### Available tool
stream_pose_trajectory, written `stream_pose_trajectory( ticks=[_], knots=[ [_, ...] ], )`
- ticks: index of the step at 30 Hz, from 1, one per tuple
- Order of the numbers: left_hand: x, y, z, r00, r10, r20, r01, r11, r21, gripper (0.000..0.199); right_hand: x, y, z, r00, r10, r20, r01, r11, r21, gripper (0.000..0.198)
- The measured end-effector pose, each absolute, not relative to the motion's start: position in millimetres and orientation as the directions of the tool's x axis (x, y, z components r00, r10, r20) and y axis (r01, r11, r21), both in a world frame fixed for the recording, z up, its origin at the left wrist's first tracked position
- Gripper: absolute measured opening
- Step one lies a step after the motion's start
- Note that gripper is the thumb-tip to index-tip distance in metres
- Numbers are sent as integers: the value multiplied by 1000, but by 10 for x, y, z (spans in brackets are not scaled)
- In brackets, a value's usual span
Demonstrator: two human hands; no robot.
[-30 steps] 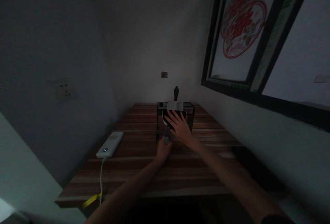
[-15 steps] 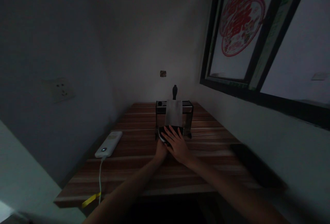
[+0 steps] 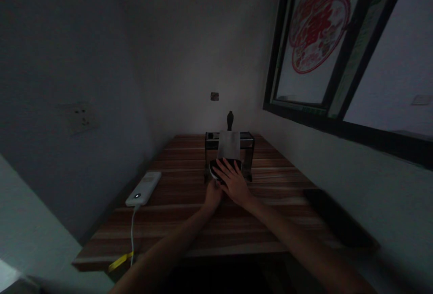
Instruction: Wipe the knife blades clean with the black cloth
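A dark, rounded object with a pale rim [image 3: 215, 175] is between my two hands in the middle of the table; its kind is too dim to make out. My left hand [image 3: 214, 193] grips its near left side from below, the fingers hidden beneath it. Across its top lies my right hand [image 3: 234, 184], fingers spread flat. Just behind stands a metal-framed device [image 3: 250, 143] with a dark knob at its top left. A whitish sheet [image 3: 229, 144] hangs down its front toward the dark object. A dark upright handle [image 3: 230, 121] rises behind the frame.
A white power bank [image 3: 145, 189] with a pale cable and yellow tag [image 3: 120, 262] lies left on the striped wooden table [image 3: 182, 186]. A flat black object [image 3: 338, 217] rests along the right edge. Walls close in on the left, back and right, with a window at right.
Both hands and the dark object have shifted slightly up and away from me, covering more of the sheet's lower end. The device stays in place.
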State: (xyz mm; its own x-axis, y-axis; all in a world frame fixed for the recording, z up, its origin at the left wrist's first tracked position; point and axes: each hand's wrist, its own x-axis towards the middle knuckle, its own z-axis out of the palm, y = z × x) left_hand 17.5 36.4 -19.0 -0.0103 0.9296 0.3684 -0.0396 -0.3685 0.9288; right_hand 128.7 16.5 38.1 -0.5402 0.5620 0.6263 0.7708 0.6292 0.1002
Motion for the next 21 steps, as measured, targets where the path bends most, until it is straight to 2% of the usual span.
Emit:
stream_pose_trajectory(
  ticks=[4, 10, 16, 21],
  knots=[
    [200, 385, -201, 1, 932, 362, -22, -362, 932, 26, 1293, 294, 525, -497, 556, 666, 802, 588, 107, 55],
    [196, 420, -230, -57, 952, 299, 109, -292, 950, 14, 1328, 549, 789, -462, 534, 708, 826, 550, 124, 51],
    [181, 392, -227, -43, 965, 260, 68, -257, 964, 13, 1361, 772, 1060, -428, 503, 751, 839, 531, 123, 50],
    [190, 386, -215, -51, 958, 283, 75, -279, 957, 11, 1394, 875, 1183, -453, 482, 750, 825, 544, 149, 49]
  ],
)
